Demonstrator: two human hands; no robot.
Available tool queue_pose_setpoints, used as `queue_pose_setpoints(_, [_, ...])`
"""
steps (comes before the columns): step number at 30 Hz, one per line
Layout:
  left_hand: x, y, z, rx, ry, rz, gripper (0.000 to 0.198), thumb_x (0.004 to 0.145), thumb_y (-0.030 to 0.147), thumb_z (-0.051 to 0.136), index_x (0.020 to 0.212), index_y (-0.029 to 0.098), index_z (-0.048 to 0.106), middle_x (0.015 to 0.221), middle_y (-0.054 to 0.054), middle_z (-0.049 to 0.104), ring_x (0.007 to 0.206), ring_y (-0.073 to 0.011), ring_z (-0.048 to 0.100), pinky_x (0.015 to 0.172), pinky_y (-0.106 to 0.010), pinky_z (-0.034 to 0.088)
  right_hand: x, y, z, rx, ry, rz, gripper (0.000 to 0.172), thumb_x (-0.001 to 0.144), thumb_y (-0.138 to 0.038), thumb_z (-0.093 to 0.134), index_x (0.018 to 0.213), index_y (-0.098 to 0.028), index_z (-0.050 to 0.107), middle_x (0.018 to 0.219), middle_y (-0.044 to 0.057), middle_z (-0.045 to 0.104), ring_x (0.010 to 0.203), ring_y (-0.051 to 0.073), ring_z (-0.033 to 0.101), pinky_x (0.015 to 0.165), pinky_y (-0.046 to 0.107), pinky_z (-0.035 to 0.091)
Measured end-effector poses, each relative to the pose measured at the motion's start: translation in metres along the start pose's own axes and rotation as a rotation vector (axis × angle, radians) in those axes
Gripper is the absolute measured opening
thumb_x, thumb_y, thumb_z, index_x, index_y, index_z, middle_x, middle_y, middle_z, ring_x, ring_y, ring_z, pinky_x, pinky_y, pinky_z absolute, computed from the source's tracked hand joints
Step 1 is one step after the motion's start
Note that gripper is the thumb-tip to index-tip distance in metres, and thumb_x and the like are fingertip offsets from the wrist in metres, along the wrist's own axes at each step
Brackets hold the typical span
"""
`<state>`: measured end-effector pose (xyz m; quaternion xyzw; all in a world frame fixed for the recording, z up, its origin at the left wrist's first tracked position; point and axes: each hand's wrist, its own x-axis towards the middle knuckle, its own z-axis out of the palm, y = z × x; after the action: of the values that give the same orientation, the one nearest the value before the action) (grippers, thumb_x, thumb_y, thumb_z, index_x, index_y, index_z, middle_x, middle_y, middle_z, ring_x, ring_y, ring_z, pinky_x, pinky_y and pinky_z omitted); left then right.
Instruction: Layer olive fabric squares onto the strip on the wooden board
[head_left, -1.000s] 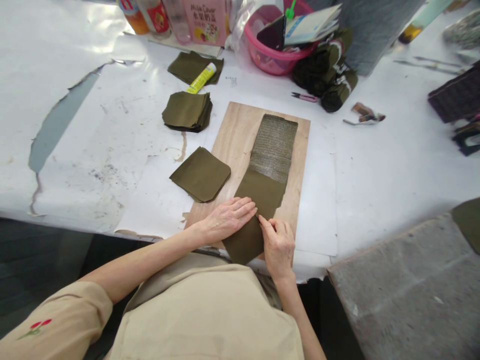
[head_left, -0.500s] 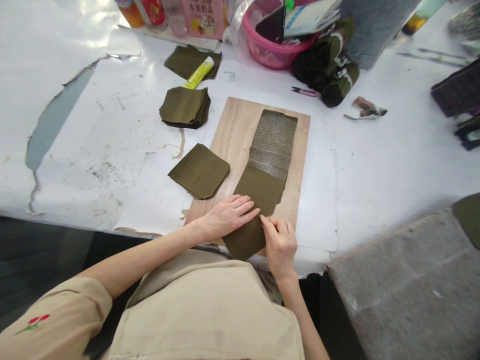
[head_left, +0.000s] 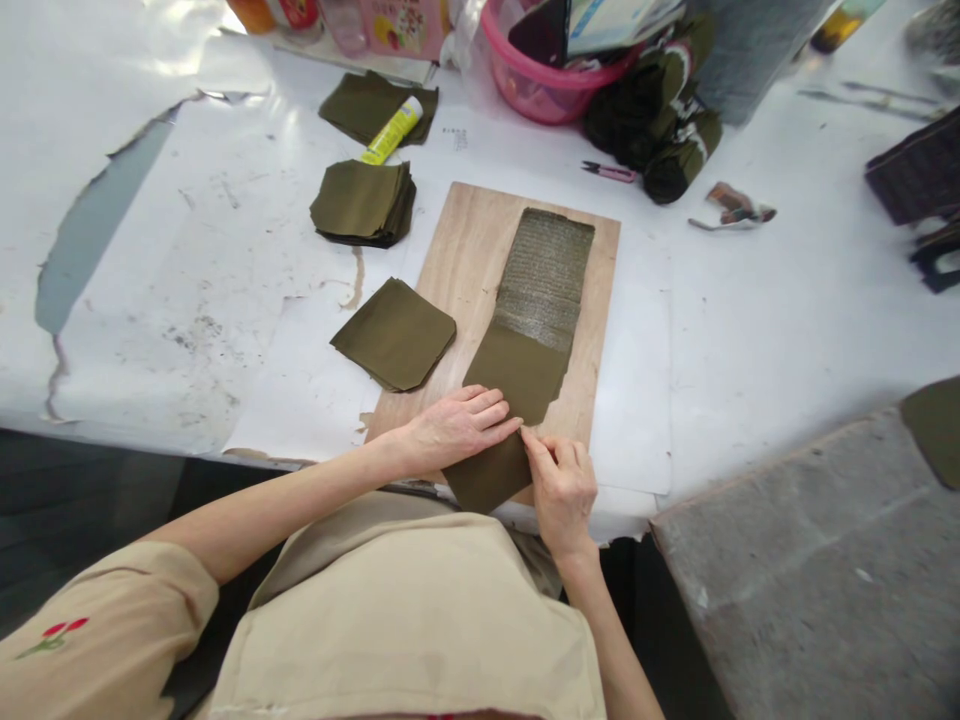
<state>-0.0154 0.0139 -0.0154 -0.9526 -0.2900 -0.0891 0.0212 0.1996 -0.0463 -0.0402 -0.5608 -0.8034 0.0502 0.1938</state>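
Observation:
A wooden board (head_left: pixel 457 240) bears a strip of overlapping olive fabric pieces (head_left: pixel 517 365), whose far part looks glossy and ribbed. At the near end, one olive piece (head_left: pixel 491 475) hangs over the board's front edge. My left hand (head_left: pixel 465 428) lies flat across the fabric, fingers out. Just right of its fingertips, my right hand (head_left: pixel 559 480) pinches the near piece's edge between thumb and forefinger. A loose olive stack (head_left: pixel 397 335) overlaps the board's left edge.
Two more olive stacks (head_left: pixel 358 200) lie farther back, a yellow glue stick (head_left: pixel 392 130) on the rear one. Behind the board are a pink basin (head_left: pixel 525 90), dark yarn skeins (head_left: pixel 671 165) and small pink snips (head_left: pixel 609 172). A grey board (head_left: pixel 825 560) is at the right.
The whole view has shifted slightly, with the table's items sitting a little higher in the frame. Both hands keep nearly the same pose on the fabric.

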Motion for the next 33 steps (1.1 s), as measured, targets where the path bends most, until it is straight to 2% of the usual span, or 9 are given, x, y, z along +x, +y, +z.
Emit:
queue_pose_setpoints(6, [0.001,0.004,-0.001,0.006,0.022,-0.008,0.025,0.096,0.012,0.05,0.12,0.017,0.057,0.113,-0.01,0.064,0.11,-0.022,0.059,0.093,-0.037,0.049,-0.002,0.002,-0.004,0.003,-0.005,0.002,0.03,0.095,-0.017,0.055,0.122,-0.024,0.066,0.085,0.004,0.061,0.082,0.017,0.049,0.077,0.029,0.041])
queue_pose_setpoints(12, [0.004,0.007,-0.001,-0.062,0.014,0.007,0.026,0.097,0.013,0.048,0.122,0.012,0.056,0.115,-0.012,0.063,0.114,-0.0223,0.057,0.101,-0.038,0.044,-0.005,0.003,-0.008,0.029,0.002,0.016,0.027,0.096,-0.019,0.054,0.119,-0.022,0.067,0.085,0.005,0.063,0.082,0.017,0.05,0.078,0.029,0.041])
queue_pose_setpoints(17, [0.006,0.007,-0.002,-0.074,-0.028,0.016,0.026,0.097,0.013,0.047,0.121,0.014,0.057,0.108,-0.01,0.064,0.11,-0.0223,0.058,0.095,-0.037,0.047,-0.01,0.006,-0.006,0.034,-0.016,0.025,0.027,0.095,-0.019,0.055,0.118,-0.024,0.068,0.087,0.005,0.063,0.083,0.017,0.05,0.079,0.03,0.041])
queue_pose_setpoints(24, [0.006,0.007,-0.005,-0.107,-0.085,0.017,0.026,0.097,0.017,0.048,0.122,0.017,0.055,0.109,-0.01,0.063,0.114,-0.0232,0.055,0.096,-0.037,0.045,-0.013,0.006,-0.007,0.023,0.002,0.01,0.027,0.094,-0.017,0.056,0.117,-0.023,0.068,0.087,0.005,0.064,0.083,0.016,0.051,0.079,0.029,0.041])
queue_pose_setpoints(33, [0.006,0.012,-0.004,-0.081,-0.05,0.008,0.026,0.096,0.013,0.048,0.121,0.017,0.055,0.111,-0.01,0.063,0.114,-0.0241,0.056,0.096,-0.039,0.046,-0.017,0.008,-0.008,0.008,0.01,0.003,0.028,0.095,-0.017,0.055,0.119,-0.023,0.068,0.089,0.006,0.064,0.085,0.017,0.052,0.08,0.031,0.042])
